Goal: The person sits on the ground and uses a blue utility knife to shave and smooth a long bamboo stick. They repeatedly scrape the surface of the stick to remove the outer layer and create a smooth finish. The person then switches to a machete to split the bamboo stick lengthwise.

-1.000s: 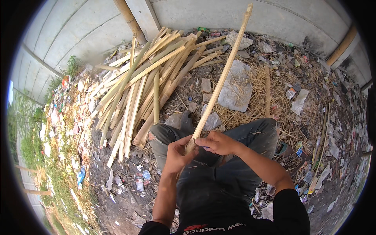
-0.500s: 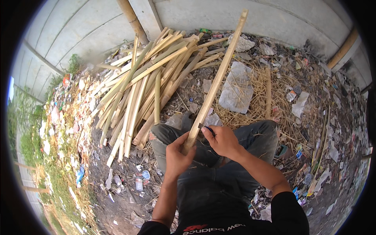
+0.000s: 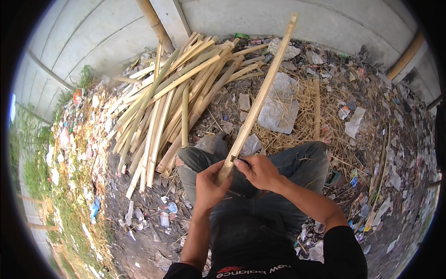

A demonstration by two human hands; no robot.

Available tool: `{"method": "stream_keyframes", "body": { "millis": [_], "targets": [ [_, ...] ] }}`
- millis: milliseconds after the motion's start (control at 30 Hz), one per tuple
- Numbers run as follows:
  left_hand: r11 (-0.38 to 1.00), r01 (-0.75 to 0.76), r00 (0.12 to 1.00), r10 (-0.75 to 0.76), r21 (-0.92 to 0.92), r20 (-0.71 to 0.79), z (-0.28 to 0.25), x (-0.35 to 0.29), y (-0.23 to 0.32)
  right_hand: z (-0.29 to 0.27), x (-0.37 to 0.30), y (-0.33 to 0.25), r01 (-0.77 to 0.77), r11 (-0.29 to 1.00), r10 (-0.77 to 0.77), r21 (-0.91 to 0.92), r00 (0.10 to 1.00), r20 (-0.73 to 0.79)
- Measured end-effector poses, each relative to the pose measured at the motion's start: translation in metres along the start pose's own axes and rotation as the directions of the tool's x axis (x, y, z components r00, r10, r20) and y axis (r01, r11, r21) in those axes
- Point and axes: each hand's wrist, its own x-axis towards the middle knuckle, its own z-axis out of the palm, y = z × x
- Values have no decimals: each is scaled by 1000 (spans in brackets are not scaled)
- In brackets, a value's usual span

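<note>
While left hand (image 3: 210, 187) grips bamboo strip (image 3: 263, 93), right hand (image 3: 261, 172) clenched around bladed tool (image 3: 233, 158)

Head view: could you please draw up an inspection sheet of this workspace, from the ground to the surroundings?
Surface: dark, uneven ground, strewn with litter.
Job's things: one long split bamboo strip in hand; bamboo pile ahead to the left; small dark tool, mostly hidden, its kind unclear.
Clutter: clear bottle, blue plastic scrap, dry straw, pale slab.
Grippers: left hand grips the strip's near end; right hand holds the tool against the strip.
Cables: nothing seen.
Surroundings: grey panel wall; green plants far left.
</note>
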Motion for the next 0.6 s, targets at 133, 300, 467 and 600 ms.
{"method": "stream_keyframes", "body": {
  "millis": [133, 300, 467, 600],
  "targets": [
    [1000, -15, 1000, 15, -8, -4, 1, -2, -3, -3, 0, -5, 11, 997, -11, -78, 1000, -6],
    [1000, -2, 1000, 2, 10, -9, -1, -3, -6, -1, 5, 0, -77, 997, 76, 8, 994, 83],
    [1000, -21, 1000, 21, 13, 11, -1, -2, -4, -4, 15, 25, -267, 916, 151, 299, 921, 358],
    [999, -38, 999, 38, -18, -9, 1, -1, -2, -4, 2, -7, -22, 999, 22, 44, 1000, -9]
  ]
}}
